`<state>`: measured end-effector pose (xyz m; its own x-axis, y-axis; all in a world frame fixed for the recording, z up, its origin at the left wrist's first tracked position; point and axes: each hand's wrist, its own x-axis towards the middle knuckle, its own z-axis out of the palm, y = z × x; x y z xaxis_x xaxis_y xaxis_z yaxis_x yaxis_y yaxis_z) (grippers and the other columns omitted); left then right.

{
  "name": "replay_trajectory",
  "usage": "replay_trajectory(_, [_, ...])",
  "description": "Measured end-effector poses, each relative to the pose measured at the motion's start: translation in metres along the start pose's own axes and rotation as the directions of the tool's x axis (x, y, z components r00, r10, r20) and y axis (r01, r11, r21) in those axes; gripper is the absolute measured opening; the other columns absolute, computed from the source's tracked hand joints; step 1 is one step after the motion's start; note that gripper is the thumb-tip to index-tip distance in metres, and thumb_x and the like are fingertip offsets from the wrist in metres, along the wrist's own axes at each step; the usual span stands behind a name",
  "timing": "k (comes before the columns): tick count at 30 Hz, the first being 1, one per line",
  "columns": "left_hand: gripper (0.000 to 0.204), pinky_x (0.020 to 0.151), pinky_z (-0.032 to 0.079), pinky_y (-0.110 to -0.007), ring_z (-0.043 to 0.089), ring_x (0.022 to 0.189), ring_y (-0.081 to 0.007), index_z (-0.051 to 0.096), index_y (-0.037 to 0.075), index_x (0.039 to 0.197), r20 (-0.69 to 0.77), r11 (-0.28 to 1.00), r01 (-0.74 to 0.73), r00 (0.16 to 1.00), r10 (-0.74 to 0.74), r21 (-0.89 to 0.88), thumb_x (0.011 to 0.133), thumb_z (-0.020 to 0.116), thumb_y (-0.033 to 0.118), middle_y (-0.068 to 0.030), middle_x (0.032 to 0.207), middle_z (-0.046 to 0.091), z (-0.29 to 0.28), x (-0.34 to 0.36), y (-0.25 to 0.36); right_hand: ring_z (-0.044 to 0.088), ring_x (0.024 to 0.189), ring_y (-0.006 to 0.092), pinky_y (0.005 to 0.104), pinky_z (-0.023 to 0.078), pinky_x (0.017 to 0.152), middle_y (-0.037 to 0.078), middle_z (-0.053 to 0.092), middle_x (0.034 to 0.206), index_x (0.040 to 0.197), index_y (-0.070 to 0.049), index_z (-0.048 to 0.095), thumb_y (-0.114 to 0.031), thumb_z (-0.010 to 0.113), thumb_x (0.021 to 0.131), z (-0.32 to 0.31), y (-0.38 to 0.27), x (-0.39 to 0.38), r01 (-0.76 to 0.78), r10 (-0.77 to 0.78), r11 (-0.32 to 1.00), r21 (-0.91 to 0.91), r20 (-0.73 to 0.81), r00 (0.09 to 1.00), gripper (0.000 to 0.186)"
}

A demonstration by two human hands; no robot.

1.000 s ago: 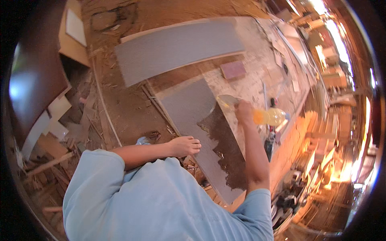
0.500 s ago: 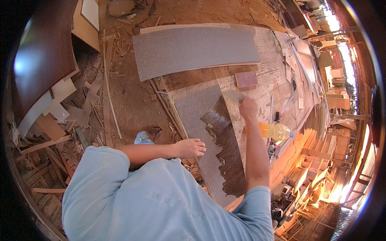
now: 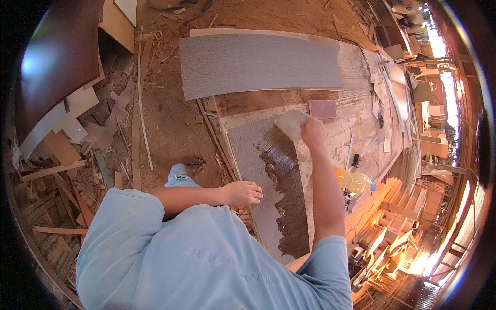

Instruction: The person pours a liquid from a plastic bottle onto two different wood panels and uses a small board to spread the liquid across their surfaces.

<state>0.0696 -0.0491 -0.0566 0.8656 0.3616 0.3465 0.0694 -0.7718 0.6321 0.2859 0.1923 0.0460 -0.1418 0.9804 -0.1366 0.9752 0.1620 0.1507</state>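
My right hand (image 3: 313, 133) grips a pale, flat spreader (image 3: 291, 124) whose edge lies against the top end of a grey sheet (image 3: 249, 142). A wet, dark brown, ragged-edged layer of adhesive (image 3: 289, 199) covers the sheet's right side. Over the sheet's left edge rests my left hand (image 3: 243, 194), its fingers loosely bent and holding nothing visible. Beside my right forearm is a clear plastic bottle (image 3: 356, 182) with yellowish contents. Just beyond the spreader sits a small reddish rectangular block (image 3: 323, 109).
A larger grey sheet (image 3: 258, 63) lies across the far end of the worn work board (image 3: 354, 77). Wood strips and offcuts (image 3: 62, 150) litter the ground at left, under a dark glossy panel (image 3: 59, 62). Furniture parts (image 3: 408, 217) stand at right.
My right hand has shifted slightly down and left with the spreader, which now overlaps the sheet's top end more. My left hand stays on the sheet's edge. The whole view has shifted a little.
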Motion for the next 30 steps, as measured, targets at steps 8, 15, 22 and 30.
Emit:
replay_trajectory(8, [0.036, 0.115, 0.04, -0.04, 0.049, 0.137, -0.0251, 0.068, 0.009, 0.121, 0.049, 0.999, 0.036, 0.998, -0.037, 0.013, 0.085, 0.065, 0.012, -0.0057, 0.139, 0.06, 0.002, -0.001, -0.002, 0.069, 0.094, 0.0421, 0.051, 0.055, 0.081, 0.023, 0.072, 0.097, 0.109, -0.008, 0.073, -0.025, 0.072, 0.088, -0.078, -0.067, -0.026, 0.199, -0.245, 0.966, 0.165, 0.339, 0.908, 0.027])
replay_trajectory(15, [0.034, 0.114, 0.041, -0.039, 0.051, 0.134, -0.0246, 0.068, 0.011, 0.12, -0.044, 1.0, 0.007, 0.999, -0.006, 0.013, 0.086, 0.065, 0.013, -0.0042, 0.137, 0.062, 0.014, -0.005, -0.001, 0.07, 0.096, 0.0398, 0.0501, 0.055, 0.083, 0.019, 0.074, 0.093, 0.103, -0.008, 0.075, -0.03, 0.075, 0.085, -0.007, -0.022, 0.02, 0.088, -0.096, 0.994, 0.059, 0.145, 0.985, 0.028])
replay_trajectory(22, [0.022, 0.109, 0.044, -0.036, 0.053, 0.129, -0.021, 0.072, 0.009, 0.103, -0.123, 0.999, 0.034, 0.992, -0.031, 0.021, 0.084, 0.063, 0.015, -0.0016, 0.125, 0.065, 0.016, -0.004, 0.0, 0.07, 0.096, 0.0377, 0.0483, 0.055, 0.084, 0.018, 0.074, 0.099, 0.113, -0.01, 0.073, -0.026, 0.072, 0.088, -0.095, -0.059, 0.029, 0.369, -0.389, 0.906, 0.208, 0.06, 0.919, 0.03])
replay_trajectory(30, [0.054, 0.117, 0.038, -0.039, 0.045, 0.14, -0.025, 0.064, 0.009, 0.126, 0.064, 0.995, 0.013, 0.998, -0.02, 0.102, 0.076, 0.076, 0.023, -0.0048, 0.143, 0.057, 0.005, -0.003, 0.002, 0.07, 0.096, 0.0388, 0.0477, 0.056, 0.084, 0.019, 0.073, 0.1, 0.116, -0.013, 0.073, -0.017, 0.07, 0.087, -0.06, -0.047, -0.052, 0.323, -0.411, 0.908, 0.269, 0.407, 0.816, 0.029])
